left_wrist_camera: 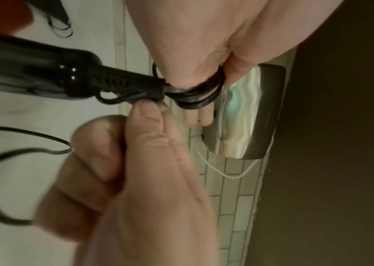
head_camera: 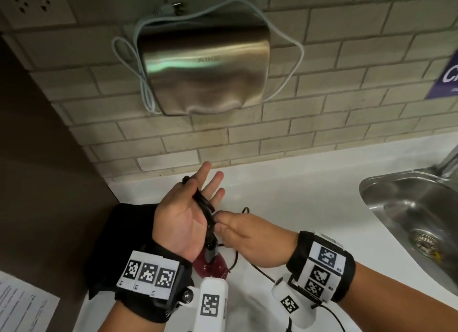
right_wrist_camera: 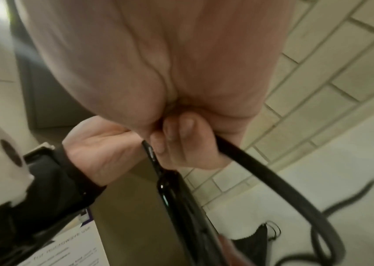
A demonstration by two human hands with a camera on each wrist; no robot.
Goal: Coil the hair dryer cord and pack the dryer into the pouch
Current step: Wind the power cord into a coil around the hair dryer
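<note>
My left hand [head_camera: 198,193] is held palm up over the white counter with its fingers straight. Several loops of the black cord [head_camera: 203,204] are wound round it by the thumb, and this coil [left_wrist_camera: 200,98] shows close up in the left wrist view. My right hand [head_camera: 219,224] pinches the cord beside the coil, just above the dryer's handle [left_wrist_camera: 33,72]. The dark red hair dryer [head_camera: 213,261] hangs below both hands. Loose cord [head_camera: 260,269] trails over the counter. A black pouch [head_camera: 119,235] lies under my left wrist.
A steel sink [head_camera: 409,207] with a tap [head_camera: 448,160] is set in the counter [head_camera: 285,183] at right. On the tiled wall hangs a metal hand dryer [head_camera: 205,66] with a white cable [head_camera: 298,56]. A brown panel [head_camera: 37,158] and a printed sheet [head_camera: 22,304] are at left.
</note>
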